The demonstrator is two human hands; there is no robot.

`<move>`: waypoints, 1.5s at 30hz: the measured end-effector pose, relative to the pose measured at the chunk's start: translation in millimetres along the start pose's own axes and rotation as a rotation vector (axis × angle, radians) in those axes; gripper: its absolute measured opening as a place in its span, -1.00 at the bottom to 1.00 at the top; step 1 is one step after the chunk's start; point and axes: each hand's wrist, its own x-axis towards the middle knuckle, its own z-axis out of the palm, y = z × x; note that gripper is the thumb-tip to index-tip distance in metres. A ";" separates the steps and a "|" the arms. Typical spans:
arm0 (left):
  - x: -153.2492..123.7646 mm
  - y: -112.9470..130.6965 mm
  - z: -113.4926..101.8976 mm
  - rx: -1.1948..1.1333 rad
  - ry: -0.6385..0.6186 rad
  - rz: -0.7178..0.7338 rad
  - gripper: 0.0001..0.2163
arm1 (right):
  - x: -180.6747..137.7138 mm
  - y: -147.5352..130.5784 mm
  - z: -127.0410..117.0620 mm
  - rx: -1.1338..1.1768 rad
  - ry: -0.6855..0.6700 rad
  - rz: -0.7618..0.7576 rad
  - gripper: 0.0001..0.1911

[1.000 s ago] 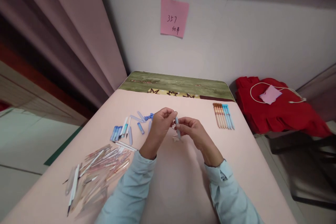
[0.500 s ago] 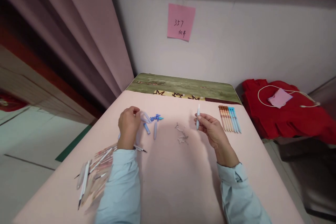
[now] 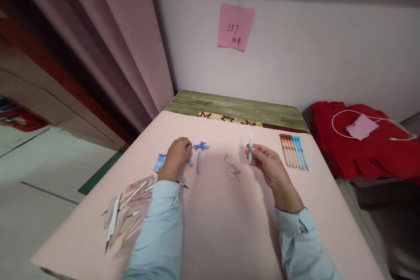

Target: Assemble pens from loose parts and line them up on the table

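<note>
My right hand [image 3: 266,164] pinches a light blue pen barrel [image 3: 250,147] upright above the pink table [image 3: 226,223]. My left hand [image 3: 177,156] is curled, knuckles up, over loose blue pen parts; what its fingertips grip is hidden. Small blue caps [image 3: 201,145] and a pale barrel [image 3: 198,166] lie just right of that hand. Blue tubes [image 3: 159,162] lie at its left. Small grey springs and clips [image 3: 231,169] sit between my hands.
A row of finished orange and blue pens [image 3: 294,152] lies at the right of the table. A heap of clear wrappers and refills [image 3: 127,210] sits near the left edge. Red cloth with a white cable [image 3: 361,144] lies on a seat to the right.
My hands have parted: the left went to the blue parts pile and lowered onto it, the right carried the pen barrel to the right. The camera shifted a little.
</note>
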 end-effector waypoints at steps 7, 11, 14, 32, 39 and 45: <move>-4.5 1.4 -12.6 0.074 -0.080 -0.023 -0.82 | 0.2 -3.6 -5.4 -0.008 0.015 -0.007 -0.51; -3.8 -0.1 -9.3 0.056 -0.047 -0.041 -0.76 | 2.4 -4.5 -12.6 -0.010 0.048 -0.025 -0.51; -3.3 3.2 -9.0 0.048 -0.005 -0.028 -0.74 | 3.4 -5.5 -16.0 -0.013 0.072 -0.028 -0.51; -15.9 49.5 -36.6 -0.020 0.018 -0.112 -0.87 | 3.1 -7.9 -14.8 0.000 0.061 -0.010 -0.51; -21.9 89.8 -20.7 -0.267 0.000 0.139 -0.88 | -1.0 -6.9 -3.1 -0.019 -0.040 0.005 -0.57; -29.0 127.3 1.2 -0.984 -0.163 0.085 -0.84 | -5.6 -6.5 5.9 -0.047 -0.158 0.030 -0.60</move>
